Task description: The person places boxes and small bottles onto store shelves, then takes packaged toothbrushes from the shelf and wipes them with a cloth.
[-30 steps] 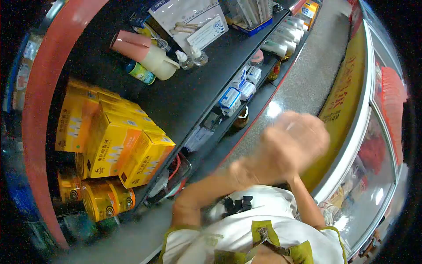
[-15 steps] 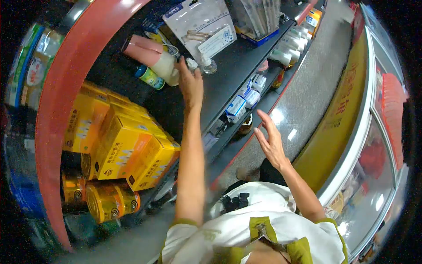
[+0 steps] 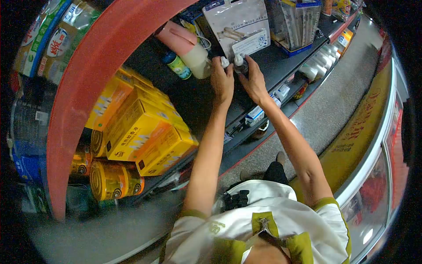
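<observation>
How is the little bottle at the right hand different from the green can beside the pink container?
The bottle has a white top; the can has a blue one. The bottle's body looks clear, while the can's is mostly green. The bottle is at the right hand; the can is untouched. Both are small containers.

2 arms (image 3: 206, 160) reach forward, fingers (image 3: 252, 66) curled.

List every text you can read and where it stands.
"PCS": white bag; preceding character unclear.
"STION WIDE HEAD": same bag; its start unclear.
"电热蚊香液": yellow box.
Too small or blurred to read: shirt print, bag's lower label, yellow panel's red characters.
</observation>
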Motion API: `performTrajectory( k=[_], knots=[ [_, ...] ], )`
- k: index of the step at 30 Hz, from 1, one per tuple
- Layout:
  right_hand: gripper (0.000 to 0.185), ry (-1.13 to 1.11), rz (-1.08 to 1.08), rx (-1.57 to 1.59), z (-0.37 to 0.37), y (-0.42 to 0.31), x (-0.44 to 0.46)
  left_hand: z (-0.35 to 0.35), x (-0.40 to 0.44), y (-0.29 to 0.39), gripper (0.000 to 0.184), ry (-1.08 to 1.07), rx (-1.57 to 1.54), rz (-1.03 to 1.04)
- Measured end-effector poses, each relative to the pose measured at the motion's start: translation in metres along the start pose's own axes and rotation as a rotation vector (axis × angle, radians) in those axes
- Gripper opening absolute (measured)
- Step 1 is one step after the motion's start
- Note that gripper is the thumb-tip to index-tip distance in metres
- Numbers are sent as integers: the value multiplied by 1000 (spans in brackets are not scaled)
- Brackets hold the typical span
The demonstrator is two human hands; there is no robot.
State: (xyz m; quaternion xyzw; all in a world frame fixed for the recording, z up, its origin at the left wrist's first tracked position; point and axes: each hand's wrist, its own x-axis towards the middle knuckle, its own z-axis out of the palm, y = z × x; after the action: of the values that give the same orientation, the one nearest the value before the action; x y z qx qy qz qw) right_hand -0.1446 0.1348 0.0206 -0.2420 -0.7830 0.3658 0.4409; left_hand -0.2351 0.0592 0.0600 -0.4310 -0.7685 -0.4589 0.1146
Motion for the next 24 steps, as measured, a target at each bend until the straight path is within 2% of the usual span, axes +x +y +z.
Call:
performTrajectory(
  k=[4,8,11,14,20,24],
  knots=[
    [56,15,7,-60,2,-2,7,-5,-18,-8,32,30,-146,8],
    [47,-7,-41,-129,3,-7,3,-34,-43,-12,33,76,-237,-118],
    [44,-27,-60,-160,5,-8,4,-58,-54,-17,33,79,-154,-272],
    [43,-80,-62,-163,2,-14,3,-64,-60,-35,33,158,-131,-293],
    [39,-234,-59,-115,8,-44,-17,-61,-63,-50,38,316,-33,-161],
    [42,-353,-77,-91,23,-56,-33,-63,-64,-49,43,271,-18,-249]
  ],
)
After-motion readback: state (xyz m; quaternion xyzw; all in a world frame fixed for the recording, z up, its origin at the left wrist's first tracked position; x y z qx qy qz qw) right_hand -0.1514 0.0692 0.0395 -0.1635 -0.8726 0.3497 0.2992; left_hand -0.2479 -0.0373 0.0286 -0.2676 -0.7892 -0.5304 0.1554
